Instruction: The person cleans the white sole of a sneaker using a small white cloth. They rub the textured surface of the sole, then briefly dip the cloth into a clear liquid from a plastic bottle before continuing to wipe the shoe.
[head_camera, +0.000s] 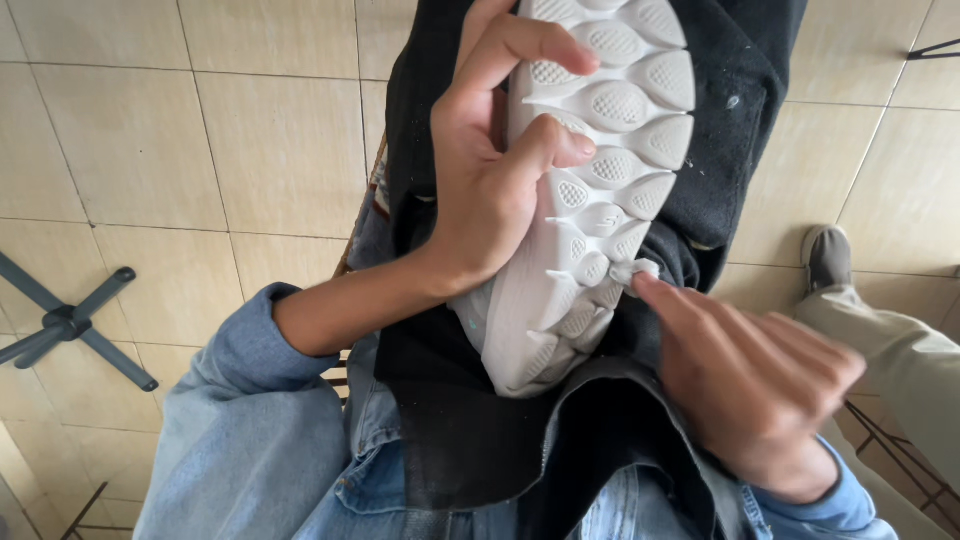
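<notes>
Holding a white shoe (590, 190) sole-up mid-frame, the left hand (490, 180) grips tight; the right hand (750, 385) pinches a small white wad (634, 272) against the sole.

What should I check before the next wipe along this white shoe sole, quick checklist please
1. Left hand grips the white shoe firmly, thumb and fingers on the sole: ok.
2. Sole faces up toward the camera: ok.
3. Right hand presses a small white wad against the sole's edge: ok.
4. Dark cloth lies under the shoe, over the lap: ok.
5. Sole tread clean: cannot tell, though the lugs look mostly white.
6. Another person's leg and shoe stand apart from the work, at the right: ok.
</notes>
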